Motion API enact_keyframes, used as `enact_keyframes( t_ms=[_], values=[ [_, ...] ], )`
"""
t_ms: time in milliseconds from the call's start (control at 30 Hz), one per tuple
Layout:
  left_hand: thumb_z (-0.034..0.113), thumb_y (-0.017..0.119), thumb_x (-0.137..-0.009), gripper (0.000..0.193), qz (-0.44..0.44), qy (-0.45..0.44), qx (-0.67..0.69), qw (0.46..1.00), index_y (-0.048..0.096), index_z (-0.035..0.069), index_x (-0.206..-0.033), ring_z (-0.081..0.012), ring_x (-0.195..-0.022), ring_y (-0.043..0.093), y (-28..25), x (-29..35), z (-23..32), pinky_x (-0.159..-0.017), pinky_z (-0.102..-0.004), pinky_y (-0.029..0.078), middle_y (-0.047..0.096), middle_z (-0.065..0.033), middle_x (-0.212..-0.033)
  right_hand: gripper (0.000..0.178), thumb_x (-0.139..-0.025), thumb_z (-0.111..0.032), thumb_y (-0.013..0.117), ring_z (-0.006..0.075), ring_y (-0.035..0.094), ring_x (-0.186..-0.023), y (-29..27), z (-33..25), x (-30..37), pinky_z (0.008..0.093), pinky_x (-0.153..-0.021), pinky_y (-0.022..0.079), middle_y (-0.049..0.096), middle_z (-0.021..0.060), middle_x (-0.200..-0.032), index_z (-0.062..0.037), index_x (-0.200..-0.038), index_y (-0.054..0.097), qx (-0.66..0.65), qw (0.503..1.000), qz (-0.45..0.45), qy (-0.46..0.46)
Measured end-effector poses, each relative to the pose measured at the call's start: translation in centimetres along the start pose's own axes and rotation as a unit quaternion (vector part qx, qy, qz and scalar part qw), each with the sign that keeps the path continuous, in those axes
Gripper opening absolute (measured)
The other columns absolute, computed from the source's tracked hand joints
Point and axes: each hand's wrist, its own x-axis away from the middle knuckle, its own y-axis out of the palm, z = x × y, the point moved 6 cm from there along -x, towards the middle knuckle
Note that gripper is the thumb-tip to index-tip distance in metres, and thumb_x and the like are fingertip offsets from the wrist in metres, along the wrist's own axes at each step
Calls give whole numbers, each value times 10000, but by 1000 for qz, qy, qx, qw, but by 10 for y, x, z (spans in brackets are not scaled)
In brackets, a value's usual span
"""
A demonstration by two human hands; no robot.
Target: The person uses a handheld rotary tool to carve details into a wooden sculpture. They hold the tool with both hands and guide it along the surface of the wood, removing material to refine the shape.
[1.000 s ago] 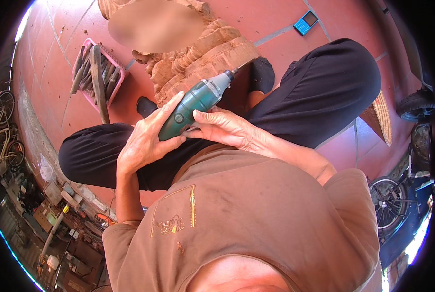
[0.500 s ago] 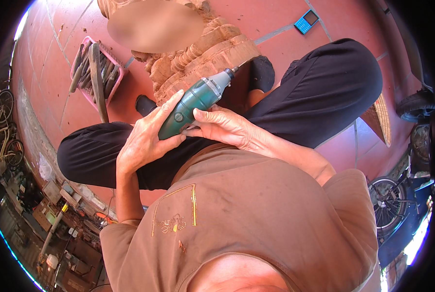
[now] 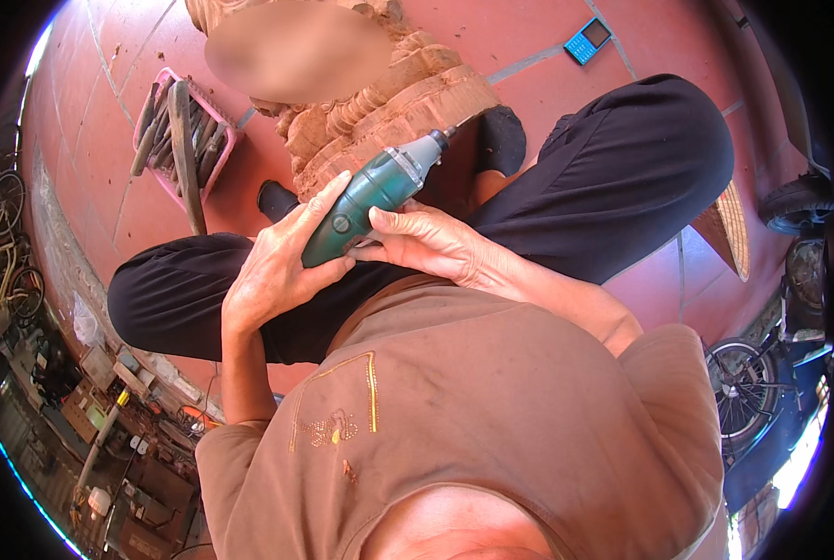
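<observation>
A green rotary tool (image 3: 366,211) with a grey nose and a thin metal bit rests between my two hands above my lap, tilted with its bit up and to the right. My left hand (image 3: 282,261) is wrapped round its rear left side, fingers along the casing and thumb underneath. On the other side, my right hand (image 3: 428,241) grips the body, thumb against the casing and fingertips partly hidden below it. Just beyond the tool stands a carved brown wooden piece (image 3: 394,117), its upper part blurred. The bit's tip appears close to its lower edge; contact is unclear.
A pink basket (image 3: 228,154) of wooden-handled tools (image 3: 184,140) stands on the red tiled floor (image 3: 90,168) at the left. A blue keypad phone (image 3: 587,41) lies at far right. My crossed legs (image 3: 613,177) flank the carving. Boxes and clutter (image 3: 118,383) line the left edge; wheels (image 3: 743,387) the right.
</observation>
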Motion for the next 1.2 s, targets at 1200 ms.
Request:
enact_keyframes(
  t_ms=[1200],
  values=[
    [88, 779, -759, 889, 1, -22, 1, 1000, 408, 112, -1567, -450, -1216, 612, -2, -1, -3, -967, -449, 547, 583, -231, -1430, 561, -954, -199, 753, 254, 542, -1336, 1, -3, -5, 526, -1216, 372, 588, 102, -1387, -83, -1437, 493, 10, 1000, -3, -6]
  ],
)
